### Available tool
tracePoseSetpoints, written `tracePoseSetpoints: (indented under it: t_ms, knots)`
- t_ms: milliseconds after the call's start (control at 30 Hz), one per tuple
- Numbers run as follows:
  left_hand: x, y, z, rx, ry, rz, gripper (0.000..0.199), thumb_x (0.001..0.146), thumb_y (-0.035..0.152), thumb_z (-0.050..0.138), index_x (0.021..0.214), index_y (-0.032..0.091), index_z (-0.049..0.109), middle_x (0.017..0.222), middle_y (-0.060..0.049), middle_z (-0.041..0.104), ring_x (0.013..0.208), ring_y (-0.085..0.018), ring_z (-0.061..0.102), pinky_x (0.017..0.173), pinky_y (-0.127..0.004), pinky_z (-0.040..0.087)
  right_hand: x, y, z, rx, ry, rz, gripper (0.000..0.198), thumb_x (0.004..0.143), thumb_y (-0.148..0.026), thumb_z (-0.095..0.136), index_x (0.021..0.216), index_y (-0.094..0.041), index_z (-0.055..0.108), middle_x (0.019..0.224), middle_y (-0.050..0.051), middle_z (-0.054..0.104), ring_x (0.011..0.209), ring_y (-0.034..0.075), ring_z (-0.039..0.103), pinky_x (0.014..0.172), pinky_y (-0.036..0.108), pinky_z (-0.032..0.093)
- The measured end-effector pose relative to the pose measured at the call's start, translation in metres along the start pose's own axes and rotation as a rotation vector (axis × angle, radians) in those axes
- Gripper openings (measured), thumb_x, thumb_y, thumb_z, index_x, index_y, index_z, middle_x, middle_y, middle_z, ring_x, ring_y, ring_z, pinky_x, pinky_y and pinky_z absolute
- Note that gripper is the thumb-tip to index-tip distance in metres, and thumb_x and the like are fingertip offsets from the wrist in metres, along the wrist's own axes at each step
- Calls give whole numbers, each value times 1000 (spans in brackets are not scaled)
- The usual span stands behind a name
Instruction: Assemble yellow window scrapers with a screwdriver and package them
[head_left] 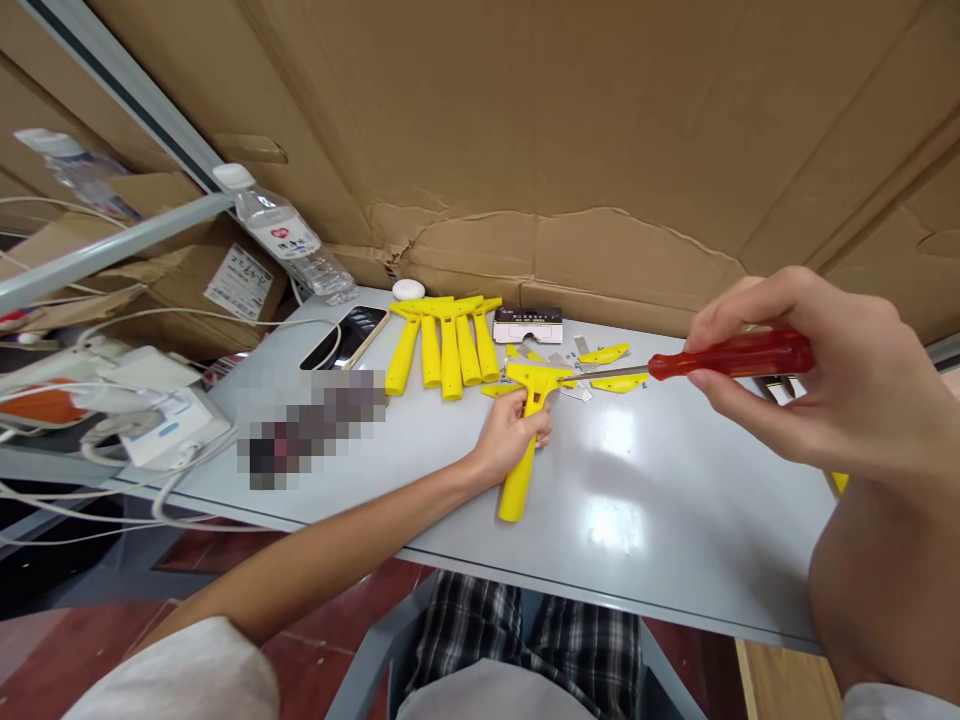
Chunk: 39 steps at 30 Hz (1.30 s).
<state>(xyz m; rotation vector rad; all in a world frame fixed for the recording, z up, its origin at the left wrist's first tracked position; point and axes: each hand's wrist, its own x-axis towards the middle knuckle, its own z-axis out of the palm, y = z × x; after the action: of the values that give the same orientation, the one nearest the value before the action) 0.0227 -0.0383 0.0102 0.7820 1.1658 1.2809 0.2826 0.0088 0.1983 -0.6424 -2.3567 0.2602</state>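
Note:
My left hand (508, 436) is wrapped round the neck of a yellow plastic scraper (517, 482), its wide head pointing away from me. In my right hand (832, 370) is a screwdriver (731, 354) with a clear red handle, gripped between thumb and fingers. Its metal shaft runs left and the tip meets the right side of the scraper's head; the exact contact is too small to make out. Just behind the head lie loose yellow curved pieces (604, 354) and small metal blades (580, 345). Several more yellow scrapers (448, 352) lie side by side to the left.
A small black and white box (528, 325) stands by the cardboard wall (540, 130). A phone (346, 337), a white round object (408, 289) and a plastic bottle (289, 238) are at the back left. White cables and a power strip (169, 410) crowd the table's left end.

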Motion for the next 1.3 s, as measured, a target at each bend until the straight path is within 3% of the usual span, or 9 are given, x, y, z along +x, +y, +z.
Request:
tracePoseSetpoints:
  t_ms: [200,400,600,800,900,1033,1133,1233,1300]
  knots:
    - [0,1,-1,-19,6,-6,23,58,20,77,70,19,57,63,4,54,51,-8,46,50,-25,38,4,8,11,-195,152,-24,17,95,-31,82,98,-28,65,80,-7,72,64,14,69,57,30,56]
    - [1,-1,-1,-33,-6,-10,26,59,20,81,72,19,57,65,4,55,52,-8,47,50,-25,38,2,1,1,-22,17,-2,24,91,-29,80,106,-32,62,104,-2,74,77,17,73,52,30,57]
    - [1,3,-1,-55,-6,-15,24,57,18,76,70,19,56,63,4,53,49,-8,46,49,-25,37,4,8,6,-184,155,-22,19,92,-28,85,94,-28,66,77,-6,71,61,13,65,53,31,53]
    - [0,4,0,-67,-6,-29,28,57,20,82,71,19,57,63,4,54,50,-8,47,48,-25,37,0,11,-4,80,-21,7,29,87,-22,81,111,-29,65,110,3,73,89,21,77,54,30,57]
    - [1,4,0,-68,-6,-32,27,58,21,81,71,19,57,59,5,52,49,-8,45,48,-25,37,0,16,-3,39,38,11,28,87,-23,86,108,-28,67,100,0,77,81,18,78,58,28,59]
    - [2,4,0,-70,0,-37,26,57,21,79,70,19,57,56,5,52,47,-8,45,47,-24,37,4,20,5,-230,121,1,11,93,-23,77,91,-25,67,77,-6,72,61,13,69,54,30,50]
    - [2,5,0,-60,-1,-34,25,57,21,79,69,20,57,54,6,51,46,-8,44,47,-24,36,6,18,3,-284,52,-57,2,95,-24,67,93,-25,67,87,-2,71,64,13,66,56,32,52]
    - [2,5,1,-48,-7,-34,24,57,21,78,69,20,57,54,5,52,46,-8,45,46,-24,36,4,15,-6,-105,-80,-78,18,90,-27,71,108,-25,68,108,3,70,78,16,72,60,32,63]
    - [2,4,1,-42,-12,-32,24,56,21,77,68,19,56,55,5,53,46,-8,46,46,-24,37,1,15,-12,-25,-115,-62,19,92,-27,74,109,-26,67,107,2,73,80,16,75,61,30,65]
